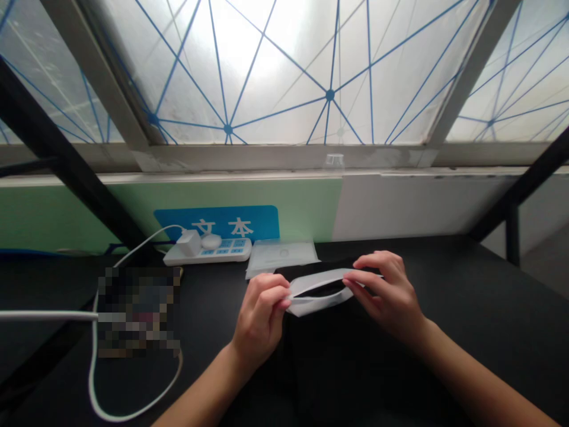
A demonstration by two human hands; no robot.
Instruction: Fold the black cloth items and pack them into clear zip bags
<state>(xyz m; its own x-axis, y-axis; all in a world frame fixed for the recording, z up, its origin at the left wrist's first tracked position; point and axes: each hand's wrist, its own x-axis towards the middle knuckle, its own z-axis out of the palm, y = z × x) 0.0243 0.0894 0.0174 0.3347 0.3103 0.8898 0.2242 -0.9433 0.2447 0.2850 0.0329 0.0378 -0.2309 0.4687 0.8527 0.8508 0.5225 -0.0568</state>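
The left hand (262, 311) and right hand (389, 290) pinch opposite sides of a white pouch (311, 306) between them, apparently to spread its mouth (too dark inside to read), a translucent packet (282, 255) lying beyond the left

Daylight pours in from the far side through the frosted window panes crossed by blue lines (284, 71), glaring nearly white high up and left of centre. Against it, the flat black desktop (498, 320) looks dim to me, and the near middle sinks into almost featureless darkness. The thin white open pouch (320, 305) stands out pale but soft in detail. Toward left and right, the straight grey window frame (471, 71) leans outward, stretched; coarse mosaic squares (140, 311) blot out a patch at left.
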